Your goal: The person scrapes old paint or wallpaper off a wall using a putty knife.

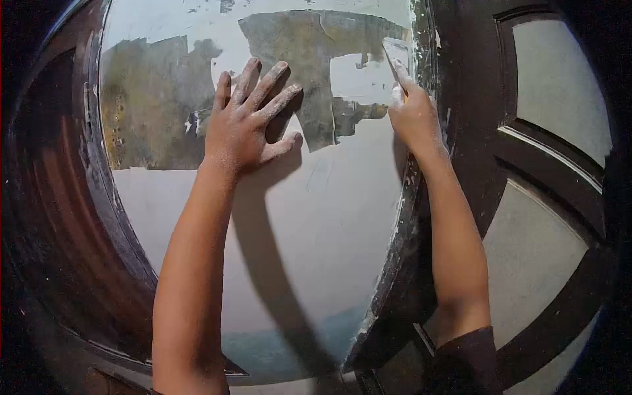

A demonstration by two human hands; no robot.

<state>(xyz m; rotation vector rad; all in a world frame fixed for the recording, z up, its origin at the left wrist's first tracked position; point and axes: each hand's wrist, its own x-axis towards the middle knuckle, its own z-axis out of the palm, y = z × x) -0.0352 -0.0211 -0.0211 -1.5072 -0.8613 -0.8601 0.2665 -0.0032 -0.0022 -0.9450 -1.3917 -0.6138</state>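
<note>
Woodwork point(59, 197) of a dark tone is seen well to the left of the left hand point(240, 128). That hand is laid flat against the wall panel point(316, 217), with its fingers spread wide and nothing held. Just left of it a large bare patch point(151, 105), brownish and mottled, is exposed. A second bare patch point(316, 39) lies under its fingertips and just to their right. Between the two hands a small island of pale coat point(359, 79) is left.

At the panel's upper right edge a scraper point(397, 51) is gripped in the right hand point(413, 118). The fingers are closed round it and the blade is set against the wall above the knuckles. Below both hands the panel is covered by an unbroken pale coat.

It may be judged that only the upper band has been worked and that the larger lower part is not yet touched. Whether the coat is being lifted or laid cannot be told. To the right of the right hand a dark frame point(474, 151) is seen.
</note>
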